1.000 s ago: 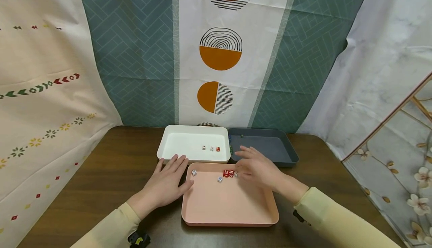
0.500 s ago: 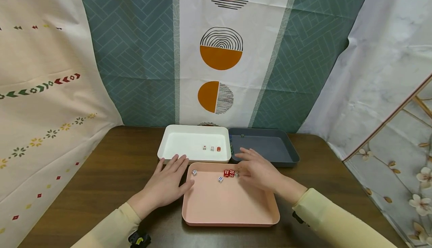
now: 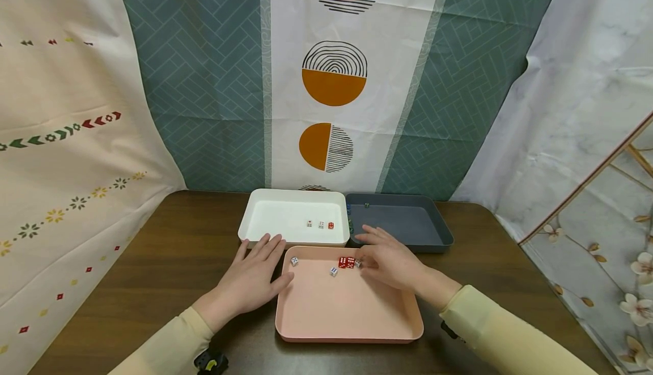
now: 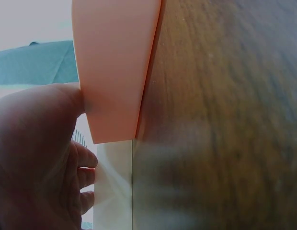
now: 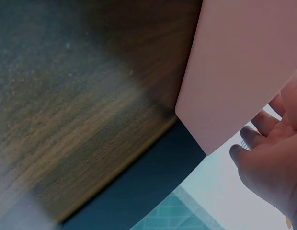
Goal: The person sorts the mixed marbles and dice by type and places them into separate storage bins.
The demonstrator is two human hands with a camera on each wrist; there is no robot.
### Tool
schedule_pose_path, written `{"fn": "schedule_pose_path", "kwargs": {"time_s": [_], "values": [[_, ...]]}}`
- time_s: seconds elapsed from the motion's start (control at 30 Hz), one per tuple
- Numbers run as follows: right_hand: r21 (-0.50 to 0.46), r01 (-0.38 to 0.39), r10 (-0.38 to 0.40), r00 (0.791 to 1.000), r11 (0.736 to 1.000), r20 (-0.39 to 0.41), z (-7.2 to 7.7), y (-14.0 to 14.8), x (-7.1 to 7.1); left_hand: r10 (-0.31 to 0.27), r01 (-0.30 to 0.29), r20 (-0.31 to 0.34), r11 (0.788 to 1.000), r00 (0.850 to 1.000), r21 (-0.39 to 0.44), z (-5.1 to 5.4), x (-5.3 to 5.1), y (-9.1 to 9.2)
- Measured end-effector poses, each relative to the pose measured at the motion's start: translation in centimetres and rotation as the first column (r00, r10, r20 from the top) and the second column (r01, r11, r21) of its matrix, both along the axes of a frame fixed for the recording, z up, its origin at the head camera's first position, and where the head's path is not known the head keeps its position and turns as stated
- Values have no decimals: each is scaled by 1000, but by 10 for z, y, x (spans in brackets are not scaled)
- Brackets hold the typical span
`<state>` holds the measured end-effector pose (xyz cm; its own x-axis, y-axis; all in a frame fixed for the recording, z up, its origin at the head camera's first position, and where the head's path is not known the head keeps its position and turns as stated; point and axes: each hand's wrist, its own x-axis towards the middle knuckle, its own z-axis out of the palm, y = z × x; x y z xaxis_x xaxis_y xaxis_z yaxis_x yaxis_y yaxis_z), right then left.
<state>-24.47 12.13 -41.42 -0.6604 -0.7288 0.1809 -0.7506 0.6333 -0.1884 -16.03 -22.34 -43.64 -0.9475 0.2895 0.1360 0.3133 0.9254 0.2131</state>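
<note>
Right hand (image 3: pixel 389 260) slightly lower — fingers (image 3: pixel 373 239) bent

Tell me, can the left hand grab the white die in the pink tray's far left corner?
Probably yes. The left hand has its thumb at the left rim of the pink tray, close to the white die. Nothing covers that die; it would just need lifting over the tray's wall.

The worktop (image 3: pixel 178 250) (brown, wood-grained) bears a pink tray (image 3: pixel 347 312), with a white tray (image 3: pixel 278 216) and dark tray (image 3: pixel 408 216) behind.
</note>
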Motion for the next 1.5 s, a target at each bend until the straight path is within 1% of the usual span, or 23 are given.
{"fn": "schedule_pose_path", "kwargs": {"time_s": [0.17,0.4,0.77,1.03,1.33,1.5], "values": [[0,8,-8,1000,1000,0,-1,-2,0,0,0,-1,1000,1000,13,-1,0,0],[2,9,-9,1000,1000,8,-2,-2,-2,3,-3,5,1000,1000,3,-1,0,0],[-4,13,-13,1000,1000,17,-1,-1,-1,2,-2,4,1000,1000,8,-1,1,1],[1,15,-15,1000,1000,27,-3,-1,-1,2,-2,7,1000,1000,12,-1,1,0],[26,32,-32,999,999,11,-5,0,-2,0,0,7,1000,1000,14,0,1,0],[30,23,-23,1000,999,0,-3,0,-2,0,0,7,1000,1000,5,0,0,0]]}}
